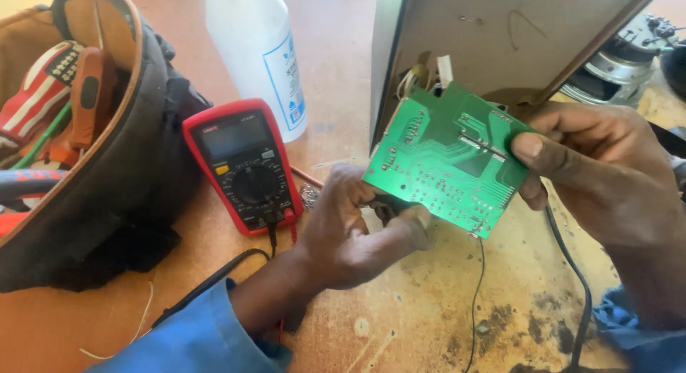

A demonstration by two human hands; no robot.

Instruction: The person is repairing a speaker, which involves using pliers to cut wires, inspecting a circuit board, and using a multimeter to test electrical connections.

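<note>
Both hands hold a flat green printed circuit board above the brown worktop.
Left hand pinches its 7 o'clock edge; right hand clamps its 3 o'clock edge, thumb on top. Red multimeter lies at 9 o'clock.

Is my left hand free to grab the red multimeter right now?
Probably not yet: the left hand grips the green circuit board from below. The multimeter lies close beside it, with nothing between.
</note>
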